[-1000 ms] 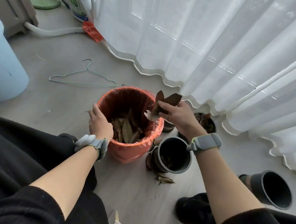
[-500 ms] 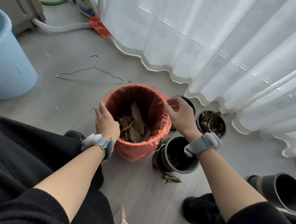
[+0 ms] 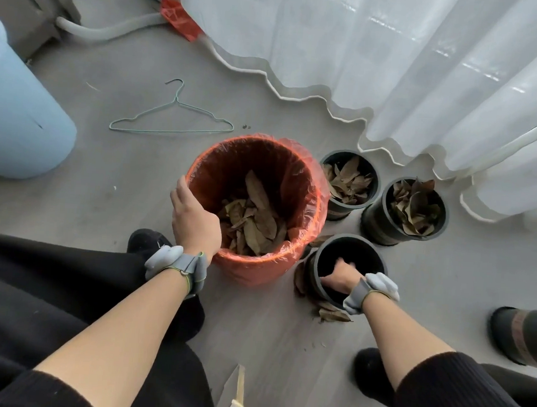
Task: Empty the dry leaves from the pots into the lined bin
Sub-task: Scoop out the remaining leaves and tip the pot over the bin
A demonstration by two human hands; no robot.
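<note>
View from above of a person seated on the floor. The left hand [image 3: 194,217] steadies the orange lined bin [image 3: 250,266], its fingers [image 3: 180,191] clamped on the near rim. A second ago the right hand [image 3: 340,275] held a clump of leaves over the bin. Now it has dropped them and plunged into the nearest black pot [image 3: 378,257], just right of the bin. Its fingers are lost in blur and shadow, so I cannot tell whether they are apart or together. Dry leaves [image 3: 255,221] lie heaped in the bin's bottom. The nearest pot looks almost cleared, so this is probably its last handful. Two pots beyond it, a left one [image 3: 349,152] and a right one [image 3: 373,227], remain full. Spilled leaves [image 3: 332,314] lie on the floor beside the nearest pot
</note>
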